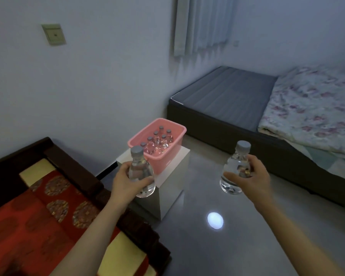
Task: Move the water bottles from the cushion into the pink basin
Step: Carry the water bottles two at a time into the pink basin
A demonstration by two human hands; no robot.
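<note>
Carrying one water bottle in each hand, the person stands facing the pink basin (174,127), so I judge this to be the delivery leg of the job: bottles lifted, not yet set down. The left hand (125,181) has its grip curled round the belly of the left bottle (140,166), thumb across the front, and holds it upright just in front of the basin's near corner. The right hand (250,177) wraps its fingers round the right bottle (234,165) from the side, also upright, out over the bare floor (203,192) and well to the right of the basin. The basin sits on a little white desk (167,196) against the wall, and inside it stand bottles (163,141) with grey caps, six by my count, clustered toward the far and left side. The red patterned cushion (48,206) lies on a dark wooden seat at lower left; on the part I can see, no bottles remain. Behind is a bed (227,96) with a flowered quilt (311,108). Next, I reckon, both hands must reach forward over the rim and lower their bottles into the open space near the front, the right hand swinging inward first, taking care not to knock over those already standing, then loosen each grip only once the base is down.
</note>
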